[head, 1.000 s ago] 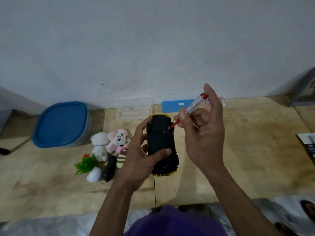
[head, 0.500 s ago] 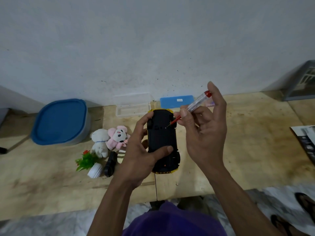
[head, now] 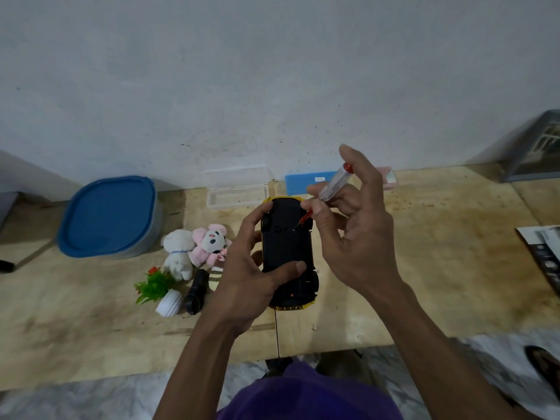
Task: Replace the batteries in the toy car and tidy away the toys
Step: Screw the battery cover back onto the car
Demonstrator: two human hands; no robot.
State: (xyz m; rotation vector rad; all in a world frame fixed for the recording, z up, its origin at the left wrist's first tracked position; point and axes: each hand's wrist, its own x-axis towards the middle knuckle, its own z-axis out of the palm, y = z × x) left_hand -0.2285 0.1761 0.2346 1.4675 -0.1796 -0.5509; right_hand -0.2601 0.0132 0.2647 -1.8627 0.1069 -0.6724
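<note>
Head view, entry as a two-person log.

**Q:** Where was the toy car point(head: 286, 253), and who had it?

**A:** Held above the wooden tabletop point(head: 439, 253), upside down, black underside facing the camera. The left hand point(head: 245, 286) was wrapped around it, thumb across the near end of the chassis, fingers curled over the far-left edge. The right hand point(head: 348, 231) pinched a clear-handled screwdriver point(head: 331, 187) between thumb and first fingers, the remaining fingers spread loosely; its tip sat on a small point on the far part of the underside, presumably the battery-cover screw.

**Q:** Notes for doing the step well?

**A:** Judged: keep the shaft square to the screw, since it leaned to the right; press down before turning so the tip does not cam out; brace the car against the palm. Catch the screw, as it looked tiny.

**Q:** Anything else noted?

**A:** Left of the car lay a white plush point(head: 178, 253), a pink plush point(head: 210, 244) and a small artificial plant point(head: 157, 289); a blue-lidded container point(head: 109, 216) stood further left. No batteries seen.
</note>
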